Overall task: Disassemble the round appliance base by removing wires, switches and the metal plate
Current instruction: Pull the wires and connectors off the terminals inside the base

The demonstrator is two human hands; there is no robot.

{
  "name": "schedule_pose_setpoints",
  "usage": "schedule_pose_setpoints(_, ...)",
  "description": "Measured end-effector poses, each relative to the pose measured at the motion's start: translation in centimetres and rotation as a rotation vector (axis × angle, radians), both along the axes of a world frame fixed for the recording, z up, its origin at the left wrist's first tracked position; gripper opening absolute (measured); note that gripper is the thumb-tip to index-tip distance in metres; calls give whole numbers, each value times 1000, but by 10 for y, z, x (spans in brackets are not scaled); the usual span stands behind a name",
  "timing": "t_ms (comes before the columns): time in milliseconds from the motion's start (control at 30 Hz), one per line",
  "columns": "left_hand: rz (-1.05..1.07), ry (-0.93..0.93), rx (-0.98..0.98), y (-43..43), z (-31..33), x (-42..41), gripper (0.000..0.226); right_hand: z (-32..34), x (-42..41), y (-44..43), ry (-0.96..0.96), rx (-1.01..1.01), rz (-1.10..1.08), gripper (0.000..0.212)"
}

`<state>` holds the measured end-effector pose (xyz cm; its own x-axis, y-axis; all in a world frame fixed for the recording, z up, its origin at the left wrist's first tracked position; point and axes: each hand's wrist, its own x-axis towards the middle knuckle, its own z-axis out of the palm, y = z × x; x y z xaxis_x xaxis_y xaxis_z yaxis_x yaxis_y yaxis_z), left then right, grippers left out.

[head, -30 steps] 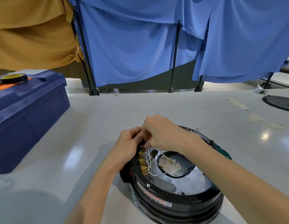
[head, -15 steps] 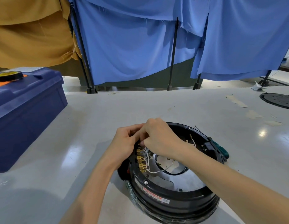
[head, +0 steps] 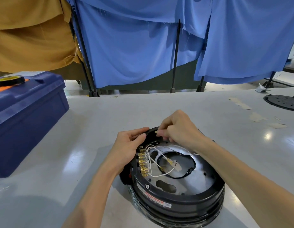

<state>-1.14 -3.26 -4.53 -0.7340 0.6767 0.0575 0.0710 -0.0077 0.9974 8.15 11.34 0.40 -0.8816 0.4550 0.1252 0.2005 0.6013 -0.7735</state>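
While the left hand (head: 126,146) curls its grip round the far-left rim of the round black appliance base (head: 175,200), the right hand (head: 180,127) pinches its grip on something indiscernible beside it.

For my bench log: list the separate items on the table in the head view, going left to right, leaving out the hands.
blue toolbox → round appliance base → black perforated disc
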Motion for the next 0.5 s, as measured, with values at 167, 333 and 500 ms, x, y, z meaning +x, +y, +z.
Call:
schedule_pose_setpoints(167, -6, -17, 6, 0, 0, -2, 25, 12, -11, 26, 150, 52, -108, 14)
schedule_pose_setpoints(333, -32, 21, -13, -3, 0, -1, 26, 5, -25, 61, -26, 49, -215, 8)
schedule_pose_setpoints(500, -38, 61, -53, -8, 1, -4, 26, -12, -19, 89, -178, -1, -288, 2)
